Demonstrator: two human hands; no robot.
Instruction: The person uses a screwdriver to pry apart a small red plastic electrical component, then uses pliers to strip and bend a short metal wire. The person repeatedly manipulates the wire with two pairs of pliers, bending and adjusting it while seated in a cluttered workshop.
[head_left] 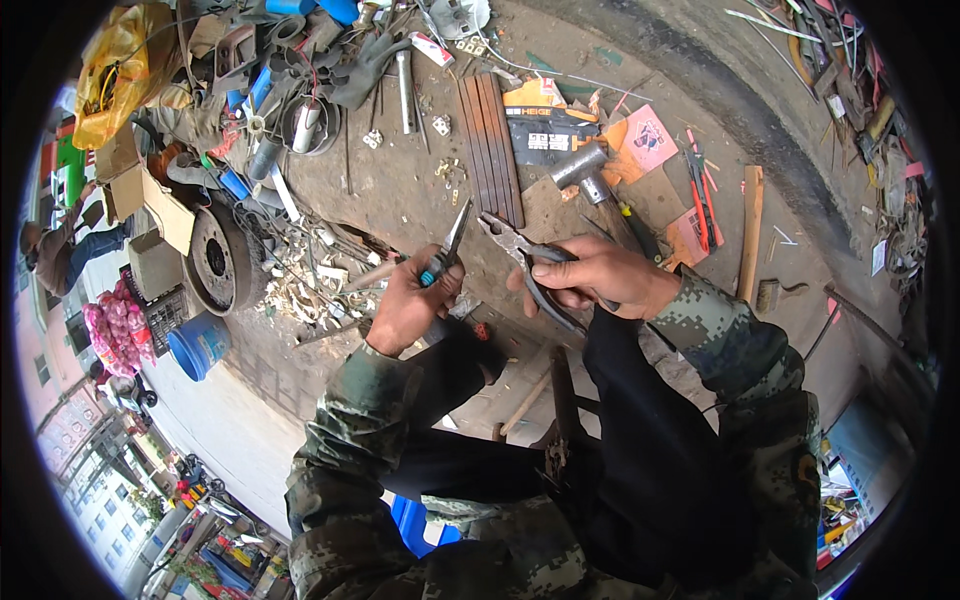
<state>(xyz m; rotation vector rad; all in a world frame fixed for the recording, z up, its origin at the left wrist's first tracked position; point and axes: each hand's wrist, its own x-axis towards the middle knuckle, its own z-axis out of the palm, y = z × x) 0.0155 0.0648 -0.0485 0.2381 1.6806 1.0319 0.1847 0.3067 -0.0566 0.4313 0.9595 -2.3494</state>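
Head view. My left hand clenched round blue-handled steel screwdriver, blade up over my knees. My right hand grasps grey steel pliers by handles, jaws toward blade, just beside. Both tools probably stiff, light; grip handles. Blue plastic bucket at left: contents not visible. Steel-headed hammer beyond.

Left hand, right hand both clenched

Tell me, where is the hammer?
In the head view, the hammer lies on the ground right of centre, above the right hand with the pliers, beside the orange papers.
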